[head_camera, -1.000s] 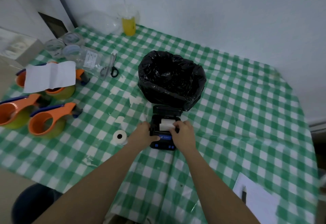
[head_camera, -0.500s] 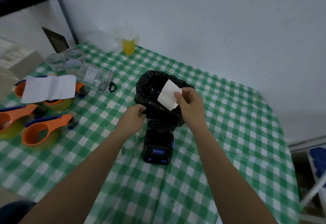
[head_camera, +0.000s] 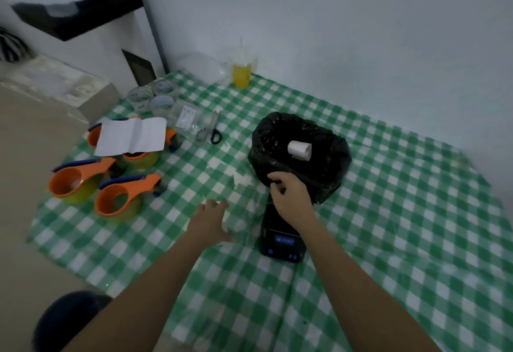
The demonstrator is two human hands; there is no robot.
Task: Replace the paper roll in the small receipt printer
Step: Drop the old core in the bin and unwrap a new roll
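A small black receipt printer [head_camera: 281, 242] with a blue-lit front panel sits on the green-and-white checked tablecloth [head_camera: 388, 226], right against the near side of a bin lined with a black bag [head_camera: 327, 174]. Inside the bag's mouth lies a curled white piece of paper [head_camera: 299, 150], loose and apart from both hands. The right hand [head_camera: 291, 196] hovers over the back of the printer at the bag's near edge, fingers curled inward with nothing visibly between them. The left hand [head_camera: 209, 222] reaches down to the cloth just left of the printer, fingers spread; something white shows under its fingertips, possibly the fresh paper roll, though blur makes it hard to tell. Further left stand three orange tape dispensers [head_camera: 122, 199], one under a white sheet [head_camera: 131, 136], with scissors [head_camera: 211, 132] beyond and a cup of yellow drink [head_camera: 242, 74] by the wall.
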